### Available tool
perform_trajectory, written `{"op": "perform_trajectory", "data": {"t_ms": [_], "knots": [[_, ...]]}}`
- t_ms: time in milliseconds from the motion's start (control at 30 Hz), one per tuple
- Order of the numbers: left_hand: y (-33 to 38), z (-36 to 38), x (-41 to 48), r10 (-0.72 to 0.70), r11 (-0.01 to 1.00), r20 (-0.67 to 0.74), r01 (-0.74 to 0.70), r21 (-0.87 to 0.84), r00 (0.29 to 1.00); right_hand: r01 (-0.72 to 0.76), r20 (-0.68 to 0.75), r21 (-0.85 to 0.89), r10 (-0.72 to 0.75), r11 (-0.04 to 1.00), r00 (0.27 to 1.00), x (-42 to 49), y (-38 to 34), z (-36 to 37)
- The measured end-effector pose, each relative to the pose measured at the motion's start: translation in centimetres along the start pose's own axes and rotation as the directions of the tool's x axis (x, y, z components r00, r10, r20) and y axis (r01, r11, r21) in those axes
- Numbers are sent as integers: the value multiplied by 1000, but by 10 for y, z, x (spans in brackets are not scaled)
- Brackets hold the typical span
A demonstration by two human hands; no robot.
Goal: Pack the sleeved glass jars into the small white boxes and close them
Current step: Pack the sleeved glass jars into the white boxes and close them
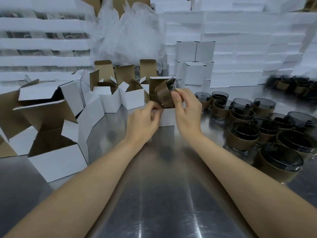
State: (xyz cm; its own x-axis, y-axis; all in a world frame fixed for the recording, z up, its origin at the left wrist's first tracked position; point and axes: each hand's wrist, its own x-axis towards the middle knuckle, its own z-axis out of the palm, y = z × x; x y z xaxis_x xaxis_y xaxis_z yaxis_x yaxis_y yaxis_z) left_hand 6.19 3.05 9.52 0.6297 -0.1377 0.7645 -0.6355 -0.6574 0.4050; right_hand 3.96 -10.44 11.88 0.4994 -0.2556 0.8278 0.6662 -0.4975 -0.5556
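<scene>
A small white box (pixel 167 118) stands open at the table's middle, its brown lid flap upright behind it. Tilted over its opening is a glass jar in a brown sleeve (pixel 166 96), its lower part inside the box. My right hand (pixel 186 110) grips the jar's right side with thumb and fingers. My left hand (pixel 145 120) pinches the box's near left edge, by a side flap. Several more sleeved jars (pixel 243 134) stand in a cluster to the right.
Several open white boxes (pixel 58 157) with brown insides crowd the left side and the middle back (pixel 132 98). Closed white boxes (pixel 195 66) are stacked behind. White foam sheets and bubble wrap (pixel 130 33) fill the background. The steel tabletop (pixel 159 194) reaches to me.
</scene>
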Motion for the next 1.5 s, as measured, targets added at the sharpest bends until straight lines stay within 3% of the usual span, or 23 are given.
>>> {"op": "perform_trajectory", "data": {"t_ms": [167,367,467,533,600,667,733,767,900,1100,1167,1267,1400,1500], "knots": [[3,0,-2,111,992,-20,-112,-60,994,11,39,-102,-8,995,999,3,10,-5],[0,0,-2,74,991,-15,-75,-110,997,123,280,-237,-54,964,959,2,21,-2],[1,0,-1,-17,977,-60,4,-214,998,131,331,-257,-40,957,943,3,25,-7],[0,0,3,-158,942,-143,106,-317,977,144,236,-212,-92,966,967,1,25,-8],[-3,-1,5,-280,907,-185,197,-372,942,49,29,-132,-45,990,999,2,25,-7],[-9,-2,8,-358,881,-136,286,-378,924,-167,-111,102,178,981,978,4,25,-7],[-14,-1,10,-346,880,-45,308,-362,937,-369,-79,286,406,884,910,5,25,-6],[-15,0,10,-299,891,-7,276,-360,954,-427,-39,289,456,857,889,6,25,-5],[-11,4,7,-96,921,86,121,-369,992,-471,111,227,458,852,882,3,25,-1],[-8,5,9,-169,878,206,243,-412,964,-623,290,245,557,743,779,8,24,1],[-6,5,9,-159,874,219,241,-423,963,-608,337,283,516,742,787,9,22,0],[-9,6,9,-153,863,215,237,-447,965,-570,323,282,483,772,814,7,22,-1],[-10,5,7,-223,787,241,320,-528,945,-691,345,308,600,654,721,5,26,-5],[-10,5,7,-222,761,213,306,-572,952,-610,379,271,500,744,778,2,24,-6]]}}
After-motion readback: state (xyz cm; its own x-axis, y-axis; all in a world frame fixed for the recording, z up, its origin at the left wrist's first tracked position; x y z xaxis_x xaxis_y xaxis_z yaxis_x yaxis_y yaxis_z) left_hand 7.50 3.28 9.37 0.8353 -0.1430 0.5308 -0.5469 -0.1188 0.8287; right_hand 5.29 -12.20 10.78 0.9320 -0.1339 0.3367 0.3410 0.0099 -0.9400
